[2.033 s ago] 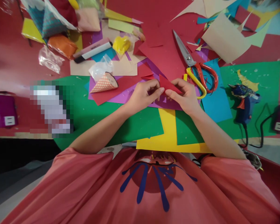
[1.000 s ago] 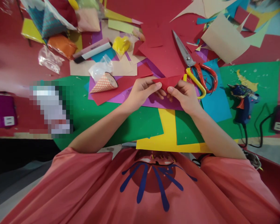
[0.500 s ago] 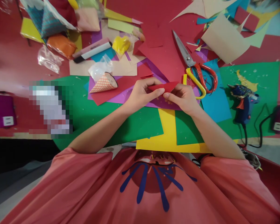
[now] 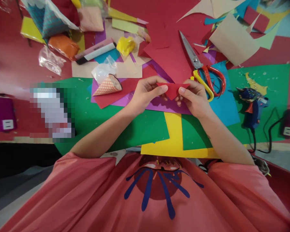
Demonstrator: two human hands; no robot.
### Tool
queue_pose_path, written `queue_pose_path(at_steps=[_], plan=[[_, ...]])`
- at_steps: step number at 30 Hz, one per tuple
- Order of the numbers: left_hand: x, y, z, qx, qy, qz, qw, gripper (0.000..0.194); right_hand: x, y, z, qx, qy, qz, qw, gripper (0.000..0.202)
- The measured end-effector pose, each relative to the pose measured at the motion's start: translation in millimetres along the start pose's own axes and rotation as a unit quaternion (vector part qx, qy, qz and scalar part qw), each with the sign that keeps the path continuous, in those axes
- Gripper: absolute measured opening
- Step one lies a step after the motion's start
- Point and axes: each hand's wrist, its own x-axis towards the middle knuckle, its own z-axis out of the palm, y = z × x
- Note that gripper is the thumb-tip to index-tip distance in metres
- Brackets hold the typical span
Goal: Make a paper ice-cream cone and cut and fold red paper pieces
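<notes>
Between my two hands is a small red paper triangle (image 4: 173,91), its long edge at the top and its point toward me. My left hand (image 4: 147,93) pinches its left corner between thumb and fingers. At the opposite corner, my right hand (image 4: 195,96) grips it the same way. Beneath the hands lie a purple sheet (image 4: 159,104) and a red strip (image 4: 130,87). Scissors (image 4: 195,64) with red and yellow handles rest just beyond my right hand. Left of my left hand, a small patterned paper cone (image 4: 108,86) lies on its side.
A blue glue gun (image 4: 252,106) with a cord lies at right on a green sheet (image 4: 277,96). Farther back are a marker (image 4: 96,53), bagged yellow clay (image 4: 125,46), an orange packet (image 4: 64,46) and a beige paper piece (image 4: 234,40). A pixelated object (image 4: 53,111) sits at left.
The red paper has turned from a slanted, edge-on pose to a flat triangle pointing toward me. My hands have moved slightly apart, each now at one corner.
</notes>
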Motion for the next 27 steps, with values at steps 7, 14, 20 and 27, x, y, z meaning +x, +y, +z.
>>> queue_pose_path(at_steps=[7, 14, 20, 27], plan=[[0.7, -0.5, 0.1, -0.012, -0.026, -0.009, 1.000, 0.041, 0.6, -2.7, 3.1, 0.055, 0.013, 0.024, 0.998, 0.034], [3.8, -3.0, -1.4, -0.020, -0.002, 0.007, 1.000, 0.042, 2.1, -3.4, 2.5, 0.060, 0.026, 0.005, 0.998, 0.035], [5.4, -2.8, -1.5, 0.015, 0.005, -0.008, 1.000, 0.047, 1.7, -2.1, 1.3, 0.031, 0.033, -0.015, 0.999, 0.037], [4.6, -3.8, -2.7, 0.027, 0.005, 0.009, 1.000, 0.042, 0.5, 1.2, 0.2, -0.036, 0.042, -0.050, 0.997, 0.030]])
